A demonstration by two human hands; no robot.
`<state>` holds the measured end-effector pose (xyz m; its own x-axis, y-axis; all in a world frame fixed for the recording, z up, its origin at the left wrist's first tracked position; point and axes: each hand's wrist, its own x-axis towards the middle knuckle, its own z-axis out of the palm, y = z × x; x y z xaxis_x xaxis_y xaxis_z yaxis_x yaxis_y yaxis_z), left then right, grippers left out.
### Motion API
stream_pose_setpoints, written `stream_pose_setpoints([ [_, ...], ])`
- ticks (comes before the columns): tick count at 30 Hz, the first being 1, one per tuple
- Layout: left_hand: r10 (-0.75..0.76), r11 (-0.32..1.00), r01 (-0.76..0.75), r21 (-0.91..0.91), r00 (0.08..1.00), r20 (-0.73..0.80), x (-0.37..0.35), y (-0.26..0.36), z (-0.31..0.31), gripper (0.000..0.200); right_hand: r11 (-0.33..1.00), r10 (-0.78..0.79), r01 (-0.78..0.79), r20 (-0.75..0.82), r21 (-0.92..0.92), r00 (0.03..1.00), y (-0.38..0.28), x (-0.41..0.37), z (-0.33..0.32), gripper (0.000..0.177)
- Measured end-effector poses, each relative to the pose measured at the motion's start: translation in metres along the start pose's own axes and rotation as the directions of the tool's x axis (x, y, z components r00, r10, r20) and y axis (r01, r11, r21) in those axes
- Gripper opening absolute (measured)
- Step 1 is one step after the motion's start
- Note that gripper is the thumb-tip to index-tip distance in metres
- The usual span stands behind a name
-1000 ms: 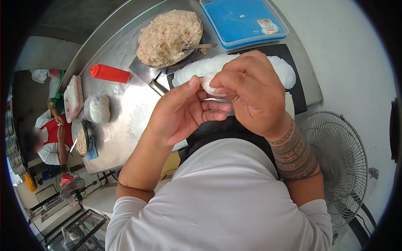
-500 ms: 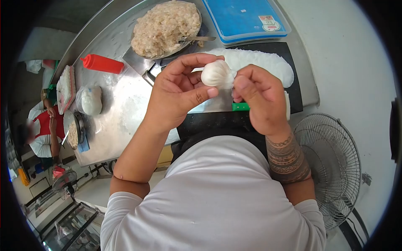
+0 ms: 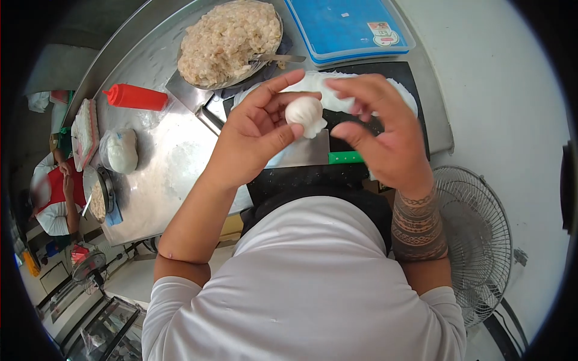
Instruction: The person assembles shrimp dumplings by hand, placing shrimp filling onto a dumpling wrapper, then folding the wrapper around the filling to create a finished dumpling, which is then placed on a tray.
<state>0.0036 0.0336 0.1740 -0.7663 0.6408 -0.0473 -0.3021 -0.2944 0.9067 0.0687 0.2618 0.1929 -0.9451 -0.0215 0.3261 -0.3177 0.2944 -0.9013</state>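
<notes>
A small white pleated dumpling (image 3: 304, 114) is held between the thumb and fingers of my left hand (image 3: 256, 129), its gathered edge towards the lower right. My right hand (image 3: 388, 129) is apart from it, fingers spread and slightly blurred, with nothing between them. Below the hands lies a cleaver with a green handle (image 3: 345, 157) and a wide metal blade (image 3: 301, 150) on a black board (image 3: 415, 90). White wrapper sheets (image 3: 337, 101) lie on the board behind my hands. A plate of pale chopped filling (image 3: 232, 42) with a metal utensil (image 3: 280, 58) is further back.
On the metal table (image 3: 174, 162) are a red squeeze bottle (image 3: 135, 97), a bagged white lump (image 3: 122, 150) and a blue-lidded container (image 3: 343, 27). A standing fan (image 3: 469, 234) is at the right. At the far left another person (image 3: 57, 192) is by the table.
My right hand has let go of the dumpling's edge, moved to the right and opened. The dumpling stays in my left hand, now tilted downward. The view has shifted slightly.
</notes>
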Motion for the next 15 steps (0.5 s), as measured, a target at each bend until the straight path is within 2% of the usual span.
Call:
stream_pose_setpoints([
  [1,-0.013,0.996,0.012,0.094,1.000,0.019,0.003,0.001,-0.002,0.076,0.986,-0.105,0.114,0.082,-0.117,0.991,-0.002,0.007,0.005,0.039],
  [2,-0.003,0.996,0.001,0.089,1.000,0.020,0.006,0.001,-0.006,0.076,0.945,-0.200,0.238,0.177,-0.223,0.964,-0.002,0.015,0.006,0.047],
  [4,-0.059,0.983,0.041,0.177,0.993,0.099,0.015,-0.003,-0.015,0.081,0.952,-0.072,0.173,0.368,-0.251,0.927,0.005,0.023,0.006,0.049],
  [6,-0.064,0.988,0.051,0.146,0.994,0.085,0.020,-0.012,-0.020,0.080,0.957,0.016,0.109,0.423,-0.268,0.906,0.018,0.035,0.006,0.046],
  [7,-0.106,0.989,0.108,0.101,0.994,-0.016,0.022,-0.018,-0.024,0.080,0.955,0.012,0.118,0.431,-0.273,0.902,0.030,0.041,0.006,0.046],
  [8,-0.154,0.986,0.160,0.050,0.982,-0.114,0.024,-0.026,-0.029,0.080,0.950,-0.031,0.129,0.324,-0.286,0.946,0.045,0.047,0.005,0.044],
  [9,-0.169,0.974,0.190,0.120,0.971,-0.167,0.025,-0.040,-0.039,0.075,0.945,-0.075,0.138,0.212,-0.298,0.974,0.060,0.056,0.003,0.042],
  [10,-0.163,0.962,0.205,0.179,0.961,-0.223,0.024,-0.057,-0.047,0.070,0.943,-0.079,0.144,0.218,-0.301,0.973,0.074,0.068,-0.001,0.042],
  [12,-0.125,0.924,0.221,0.311,0.946,-0.300,0.014,-0.104,-0.070,0.060,0.954,0.164,-0.138,0.075,-0.266,0.984,0.106,0.103,-0.011,0.035],
  [13,-0.062,0.882,0.211,0.421,0.938,-0.340,0.005,-0.126,-0.079,0.055,0.954,0.159,-0.133,0.078,-0.270,0.984,0.128,0.122,-0.016,0.035],
  [15,0.072,0.713,0.208,0.670,0.928,-0.365,-0.010,-0.143,-0.085,0.047,0.926,0.114,-0.095,0.030,-0.366,0.993,0.174,0.162,-0.025,0.031],
])
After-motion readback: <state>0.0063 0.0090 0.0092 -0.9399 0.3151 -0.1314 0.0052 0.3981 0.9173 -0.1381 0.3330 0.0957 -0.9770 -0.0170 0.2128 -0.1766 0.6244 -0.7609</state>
